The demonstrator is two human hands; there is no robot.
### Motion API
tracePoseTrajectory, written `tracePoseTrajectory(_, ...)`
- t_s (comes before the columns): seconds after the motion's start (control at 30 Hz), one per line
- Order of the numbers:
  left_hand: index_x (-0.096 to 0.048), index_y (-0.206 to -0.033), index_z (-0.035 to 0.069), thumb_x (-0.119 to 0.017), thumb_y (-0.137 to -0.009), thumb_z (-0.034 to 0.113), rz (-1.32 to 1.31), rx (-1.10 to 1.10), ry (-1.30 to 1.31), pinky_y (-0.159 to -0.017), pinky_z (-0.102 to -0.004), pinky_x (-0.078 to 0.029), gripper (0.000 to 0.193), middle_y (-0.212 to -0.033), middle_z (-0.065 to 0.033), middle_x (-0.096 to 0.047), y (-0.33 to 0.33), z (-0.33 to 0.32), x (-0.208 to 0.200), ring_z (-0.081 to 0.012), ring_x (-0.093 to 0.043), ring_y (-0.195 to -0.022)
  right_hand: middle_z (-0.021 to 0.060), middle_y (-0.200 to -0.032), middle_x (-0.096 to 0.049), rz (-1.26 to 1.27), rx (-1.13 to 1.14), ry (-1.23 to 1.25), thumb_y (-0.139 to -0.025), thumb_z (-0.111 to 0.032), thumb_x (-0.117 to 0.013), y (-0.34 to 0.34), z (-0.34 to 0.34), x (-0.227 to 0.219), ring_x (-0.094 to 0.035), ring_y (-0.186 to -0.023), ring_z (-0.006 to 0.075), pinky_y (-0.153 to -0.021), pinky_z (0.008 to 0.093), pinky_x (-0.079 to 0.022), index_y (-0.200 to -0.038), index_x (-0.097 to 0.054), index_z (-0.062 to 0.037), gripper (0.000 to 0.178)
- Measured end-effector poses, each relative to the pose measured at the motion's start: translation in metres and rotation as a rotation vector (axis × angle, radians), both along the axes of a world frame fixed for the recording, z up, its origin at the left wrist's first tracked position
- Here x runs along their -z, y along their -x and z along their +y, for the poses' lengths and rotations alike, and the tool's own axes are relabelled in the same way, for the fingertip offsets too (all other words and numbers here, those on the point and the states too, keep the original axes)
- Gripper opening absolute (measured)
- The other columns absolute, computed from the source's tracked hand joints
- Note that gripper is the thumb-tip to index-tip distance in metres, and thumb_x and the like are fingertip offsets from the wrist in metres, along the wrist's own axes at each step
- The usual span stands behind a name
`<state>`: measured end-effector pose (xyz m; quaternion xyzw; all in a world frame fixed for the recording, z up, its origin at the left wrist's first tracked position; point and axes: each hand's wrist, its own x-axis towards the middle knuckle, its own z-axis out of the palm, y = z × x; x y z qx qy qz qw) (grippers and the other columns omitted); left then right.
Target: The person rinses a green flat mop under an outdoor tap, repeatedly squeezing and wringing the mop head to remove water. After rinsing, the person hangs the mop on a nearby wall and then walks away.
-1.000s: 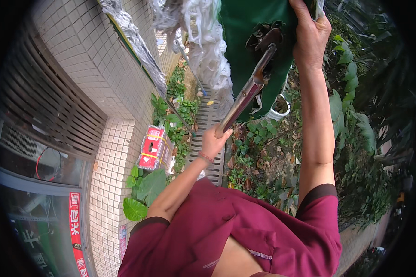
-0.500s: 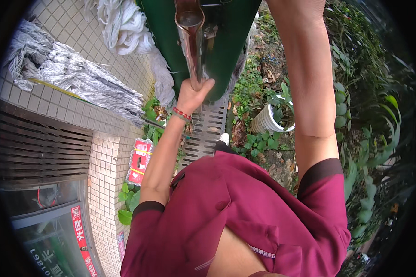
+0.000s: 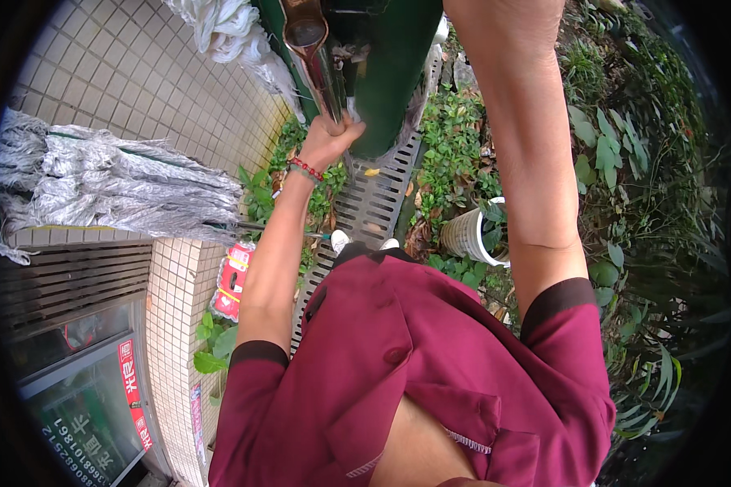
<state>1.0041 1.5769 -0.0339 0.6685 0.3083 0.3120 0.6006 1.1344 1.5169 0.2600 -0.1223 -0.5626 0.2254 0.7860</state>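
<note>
My left hand (image 3: 330, 140), with a red bead bracelet at its wrist, is wrapped round the lower end of a shiny metal tube (image 3: 325, 81). The tube has a brownish, open-looking collar at its top, near the upper edge of the view. Right behind it stands a large dark green thing (image 3: 390, 97) with a rounded lower end; its kind I cannot make out. My right forearm (image 3: 536, 146) reaches up past the top edge, so the right hand is out of sight. White stringy strands (image 3: 227, 36) hang beside the green thing on the left.
A grey-white string mop head (image 3: 130, 183) juts out from the tiled wall (image 3: 170, 105). Underfoot runs a slotted drain grating (image 3: 374, 203), where my white shoes (image 3: 340, 240) stand. A white plant pot (image 3: 471, 234) and dense plants lie to the right. A red package (image 3: 232, 280) is at left.
My left hand and the tube have shifted slightly up and left in view, the grip unchanged. The mop head appears larger, and both shoes now show.
</note>
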Motion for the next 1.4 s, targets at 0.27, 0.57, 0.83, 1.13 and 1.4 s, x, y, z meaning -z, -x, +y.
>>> tracePoseTrajectory(0.27,-0.048,-0.061,0.005,-0.069,-0.078,0.015,0.046,0.109,0.023,-0.049,-0.0257,-0.033,0.028,-0.055,0.0001,-0.048,0.007,0.051,0.022,-0.0082,-0.043,-0.051,0.0052,-0.100,-0.061,0.094,0.217,0.179,-0.086,-0.008,-0.061,0.005,0.037,0.032,-0.058,-0.087,0.0135,-0.080,0.0265,-0.046,-0.113,-0.055,-0.0002,0.029)
tracePoseTrajectory(0.57,-0.052,-0.066,0.003,-0.068,-0.074,0.020,0.017,0.254,0.065,-0.054,-0.0285,-0.037,0.025,-0.060,0.0005,-0.049,0.020,0.091,0.024,-0.0092,-0.045,-0.059,0.0052,-0.093,-0.061,0.073,0.316,0.201,-0.082,-0.007,-0.062,0.003,0.067,0.044,-0.057,-0.082,0.0146,-0.076,0.0273,-0.045,-0.106,-0.055,-0.0003,0.025)
tracePoseTrajectory(0.83,-0.052,-0.067,0.004,-0.070,-0.071,0.018,-0.067,0.255,0.117,-0.052,-0.0270,-0.036,0.023,-0.060,0.0018,-0.049,0.019,0.117,0.035,-0.0081,-0.045,-0.058,0.0053,-0.087,-0.060,0.038,0.351,0.205,-0.079,-0.006,-0.063,0.011,0.086,0.044,-0.057,-0.077,0.0155,-0.073,0.0281,-0.045,-0.099,-0.056,-0.0004,0.022)
tracePoseTrajectory(1.13,-0.056,-0.074,0.003,-0.070,-0.073,0.018,0.032,0.293,0.152,-0.056,-0.0294,-0.042,0.020,-0.063,-0.0019,-0.055,0.037,0.129,0.034,-0.0132,-0.054,-0.060,0.0053,-0.079,-0.059,-0.010,0.366,0.206,-0.076,-0.006,-0.064,0.025,0.101,0.044,-0.056,-0.071,0.0166,-0.069,0.0289,-0.044,-0.091,-0.057,-0.0004,0.018)
tracePoseTrajectory(1.4,-0.044,-0.121,-0.002,-0.064,-0.070,0.000,0.056,-0.501,-0.163,-0.075,-0.0296,-0.048,0.055,-0.093,-0.0121,-0.059,0.056,0.097,-0.012,-0.0225,-0.059,-0.077,0.0053,-0.073,-0.059,-0.250,0.487,0.169,-0.073,-0.005,-0.065,0.074,0.112,0.044,-0.055,-0.067,0.0175,-0.065,0.0296,-0.043,-0.085,-0.058,-0.0005,0.015)
